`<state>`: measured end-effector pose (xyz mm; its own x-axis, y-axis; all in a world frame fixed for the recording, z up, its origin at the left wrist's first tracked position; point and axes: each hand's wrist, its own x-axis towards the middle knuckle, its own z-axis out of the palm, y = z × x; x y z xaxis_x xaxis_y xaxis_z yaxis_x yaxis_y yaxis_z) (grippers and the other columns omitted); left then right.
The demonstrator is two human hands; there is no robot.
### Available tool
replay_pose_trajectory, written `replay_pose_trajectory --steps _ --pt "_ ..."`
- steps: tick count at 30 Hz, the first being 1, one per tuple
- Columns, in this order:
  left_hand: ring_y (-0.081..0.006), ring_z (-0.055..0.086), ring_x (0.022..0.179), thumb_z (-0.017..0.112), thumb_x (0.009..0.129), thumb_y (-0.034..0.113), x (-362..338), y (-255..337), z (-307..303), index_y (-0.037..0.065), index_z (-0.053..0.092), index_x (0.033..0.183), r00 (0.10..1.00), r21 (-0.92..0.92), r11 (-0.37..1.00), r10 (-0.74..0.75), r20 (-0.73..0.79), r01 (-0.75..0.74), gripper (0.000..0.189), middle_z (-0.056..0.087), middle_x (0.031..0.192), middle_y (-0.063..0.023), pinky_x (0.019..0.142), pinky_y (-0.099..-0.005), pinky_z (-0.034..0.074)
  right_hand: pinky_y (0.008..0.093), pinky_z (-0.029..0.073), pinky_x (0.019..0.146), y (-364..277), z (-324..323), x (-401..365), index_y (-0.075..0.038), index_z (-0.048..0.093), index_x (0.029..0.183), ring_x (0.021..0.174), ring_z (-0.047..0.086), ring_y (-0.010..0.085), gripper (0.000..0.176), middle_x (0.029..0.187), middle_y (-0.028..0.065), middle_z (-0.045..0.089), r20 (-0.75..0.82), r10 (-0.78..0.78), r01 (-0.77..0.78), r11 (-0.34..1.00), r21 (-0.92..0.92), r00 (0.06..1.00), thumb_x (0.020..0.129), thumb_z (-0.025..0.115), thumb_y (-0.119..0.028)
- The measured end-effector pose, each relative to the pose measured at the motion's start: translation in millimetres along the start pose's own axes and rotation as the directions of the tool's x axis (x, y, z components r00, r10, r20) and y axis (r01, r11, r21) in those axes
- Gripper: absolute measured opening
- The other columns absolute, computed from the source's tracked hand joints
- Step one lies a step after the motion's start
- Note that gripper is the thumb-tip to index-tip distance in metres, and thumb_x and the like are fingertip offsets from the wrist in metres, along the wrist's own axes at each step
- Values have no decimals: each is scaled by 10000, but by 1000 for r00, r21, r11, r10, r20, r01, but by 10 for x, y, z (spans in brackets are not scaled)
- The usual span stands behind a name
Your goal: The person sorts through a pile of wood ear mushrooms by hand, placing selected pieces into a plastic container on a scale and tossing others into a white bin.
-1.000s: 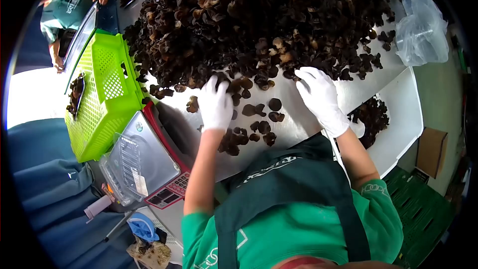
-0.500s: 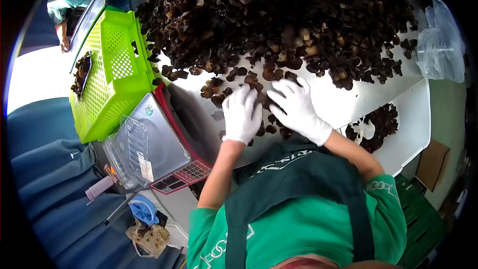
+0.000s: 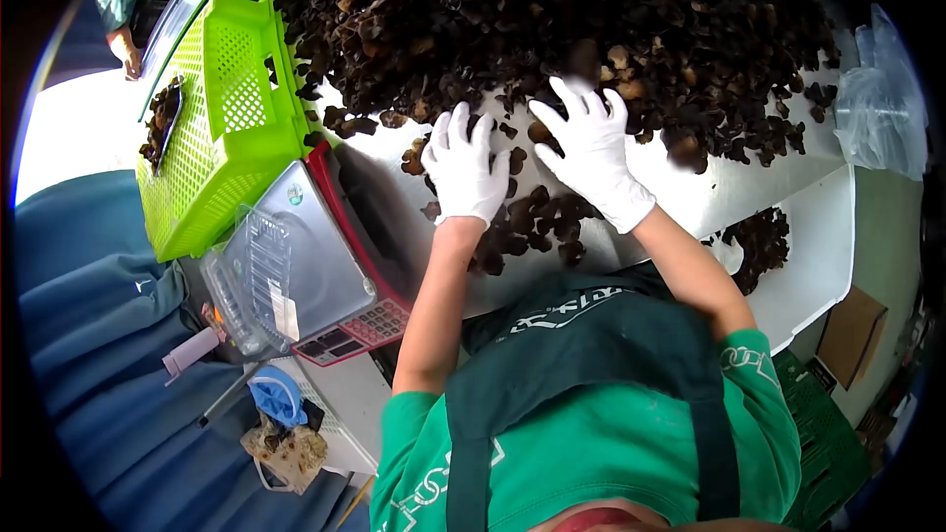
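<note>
A big heap of dark brown wood ear mushrooms [image 3: 443, 39] covers the far part of the metal table [image 3: 379, 167]. My left hand [image 3: 465, 172], in a white glove, is spread over loose pieces just in front of the heap. At the heap's near edge, my right hand [image 3: 596, 158], also gloved in white, has its fingers apart. I see nothing gripped in either one. Between my forearms and close to my apron lies a small group of loose wood ears [image 3: 540, 222]. A piece above my right fingertips is blurred.
On the left are a lime-green basket [image 3: 222, 128] and a scale [image 3: 325, 246] with a clear plastic box [image 3: 268, 256] on it. A white tray [image 3: 840, 246] holding wood ears and a plastic bag [image 3: 880, 108] are at right. Another person's hand [image 3: 128, 57] shows at upper left.
Both hands have moved away from my body toward the heap, and their fingers are more spread. More loose wood ears now show near my apron.
</note>
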<state>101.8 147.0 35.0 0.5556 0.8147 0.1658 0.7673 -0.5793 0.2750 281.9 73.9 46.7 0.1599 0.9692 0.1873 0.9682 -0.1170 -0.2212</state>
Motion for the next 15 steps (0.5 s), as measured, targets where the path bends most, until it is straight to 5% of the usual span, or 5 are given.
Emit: replay_pose_trajectory --steps 5,9,13,15 --pt "-337 483 1264 760 818 278 -462 -247 -82 146 625 1166 997 54 996 -74 -25 75 396 580 1264 -85 1004 -515 383 537 257 1138 146 -95 -337 -206 640 1284 1359 421 256 475 1418 74 508 55 158 -155 986 -62 986 855 705 -399" --pt "-310 494 1241 756 816 262 -392 -1 -380 156 649 1124 993 90 990 -102 -52 106 342 587 1243 -66 1017 -495 345 508 321 1066 132 -148 -316 -198 649 1244 1269 478 257 463 1361 65 523 -97 114 -113 994 10 989 813 741 -339" --pt "-277 510 1198 732 829 229 -23 109 -178 153 646 1178 989 12 998 63 -131 -62 367 609 1206 -35 1021 -490 337 435 389 961 9 -37 -83 -171 694 1062 1016 587 200 238 1050 -25 642 -216 -97 121 987 102 972 834 707 -237" --pt "-276 521 1185 734 830 238 138 120 34 148 644 1215 998 33 998 46 -35 -45 406 613 1207 -52 1033 -487 331 413 406 869 -54 30 -10 -140 673 979 900 588 195 171 906 -2 619 -183 -150 162 985 52 972 808 665 -150"
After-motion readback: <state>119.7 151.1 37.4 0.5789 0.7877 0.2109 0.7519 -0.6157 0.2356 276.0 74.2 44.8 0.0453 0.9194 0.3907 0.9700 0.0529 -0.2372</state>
